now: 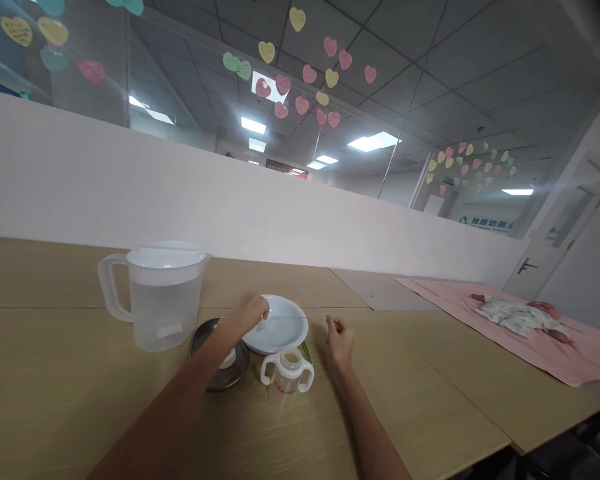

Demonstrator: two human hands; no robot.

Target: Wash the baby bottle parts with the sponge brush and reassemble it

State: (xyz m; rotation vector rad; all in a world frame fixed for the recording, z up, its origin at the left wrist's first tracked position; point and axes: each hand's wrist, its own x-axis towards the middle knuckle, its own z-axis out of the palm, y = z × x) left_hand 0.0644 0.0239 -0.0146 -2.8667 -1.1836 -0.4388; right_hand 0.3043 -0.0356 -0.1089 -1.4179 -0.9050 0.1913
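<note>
My left hand (250, 312) reaches over the left side of a white bowl (297, 333), its fingers closed on a small whitish piece (263, 325) whose kind I cannot make out. To the bowl's right, my right hand (340, 341) is near the table surface with curled fingers and nothing visible in them. Between the forearms stands an uncapped baby bottle (287, 377) with two white handles and red lettering. Under my left forearm is a metal bowl (233, 375) with a white part (228, 360) inside, partly hidden. A thin green item (307, 353) shows beside the white bowl.
A lidded clear plastic pitcher (165, 307) stands left of the bowls. On the table (410, 400), far right, a baby doll (523, 317) in patterned white clothing lies on a pink cloth (455, 317). A white low wall (280, 223) with glass above borders the table's back.
</note>
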